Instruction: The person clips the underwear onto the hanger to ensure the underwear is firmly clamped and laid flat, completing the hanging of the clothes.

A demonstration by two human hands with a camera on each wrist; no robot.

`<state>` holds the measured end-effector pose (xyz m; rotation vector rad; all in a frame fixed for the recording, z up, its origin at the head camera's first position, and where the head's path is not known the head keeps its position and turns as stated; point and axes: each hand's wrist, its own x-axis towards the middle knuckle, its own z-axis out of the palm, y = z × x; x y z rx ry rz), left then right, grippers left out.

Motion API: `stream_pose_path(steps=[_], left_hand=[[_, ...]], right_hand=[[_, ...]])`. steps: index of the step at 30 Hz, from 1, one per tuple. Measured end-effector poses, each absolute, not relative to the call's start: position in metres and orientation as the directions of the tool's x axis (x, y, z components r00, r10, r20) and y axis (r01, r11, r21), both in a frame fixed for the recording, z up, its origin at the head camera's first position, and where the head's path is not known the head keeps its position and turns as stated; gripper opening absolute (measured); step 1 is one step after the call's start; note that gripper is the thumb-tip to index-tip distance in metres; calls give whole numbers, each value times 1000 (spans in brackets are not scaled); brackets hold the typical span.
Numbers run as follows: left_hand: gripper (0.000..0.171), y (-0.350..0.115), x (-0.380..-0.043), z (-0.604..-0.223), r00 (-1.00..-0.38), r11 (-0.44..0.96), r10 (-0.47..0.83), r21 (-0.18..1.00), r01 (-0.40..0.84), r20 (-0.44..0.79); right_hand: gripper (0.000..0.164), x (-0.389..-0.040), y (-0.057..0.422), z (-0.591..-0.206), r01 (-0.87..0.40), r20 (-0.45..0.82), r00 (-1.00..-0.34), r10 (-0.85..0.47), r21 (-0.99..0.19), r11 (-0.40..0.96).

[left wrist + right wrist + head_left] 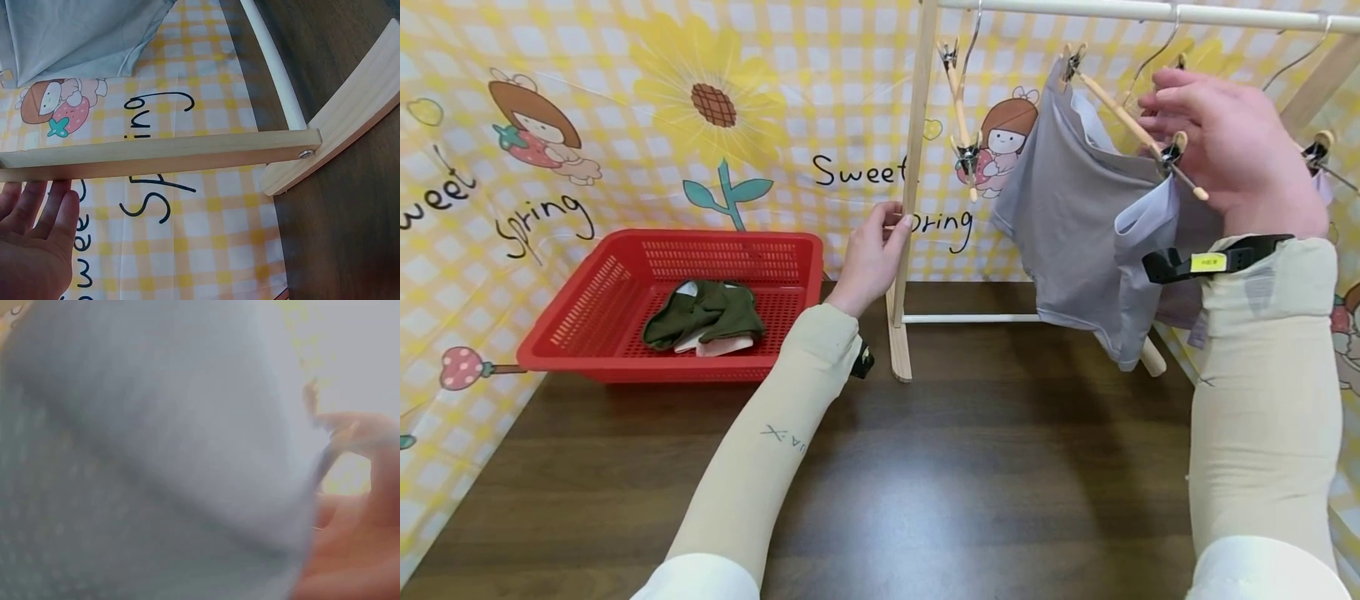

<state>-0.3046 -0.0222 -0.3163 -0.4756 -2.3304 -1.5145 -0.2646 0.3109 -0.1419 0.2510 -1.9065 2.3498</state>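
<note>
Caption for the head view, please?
Left hand at a wooden post, right hand near a grey garment hanging from a clip hanger.

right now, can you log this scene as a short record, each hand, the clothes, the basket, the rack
left hand: fingers at the rack's wooden post
right hand: raised beside a clip hanger; grip unclear
grey garment: hanging from that hanger
bare hanger: on the rack, left of the grey garment
red basket: on the table, left of the rack
dark green garment: crumpled in the basket
</note>
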Motion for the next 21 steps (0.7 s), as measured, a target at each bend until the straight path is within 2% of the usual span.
stream_pose_path(steps=[3, 7, 10, 13, 17, 21], left_hand=[[42, -23, -304, -315, -899, 382, 110, 817, 431, 424], [42, -23, -304, -313, -906, 377, 117, 825, 420, 408], [41, -23, -304, -312, -906, 379, 122, 824, 421, 406], [41, -23, -305, -312, -905, 385, 130, 821, 422, 405], [41, -24, -306, -312, -906, 403, 136, 813, 420, 401], [41, -25, -304, -309, -911, 425, 142, 808, 409, 387]], right_hand=[[34, -258, 306, -138, -236, 238, -971, 15, -952, -194], [33, -247, 297, -131, -303, 297, -953, 60, -922, -243], [32, -238, 289, -126, -383, 371, -924, 94, -883, -273], [31, -227, 280, -122, -460, 436, -888, 148, -855, -238], [26, -210, 263, -122, -581, 545, -807, 229, -802, -139], [21, -195, 246, -128, -691, 660, -697, 279, -723, -15]])
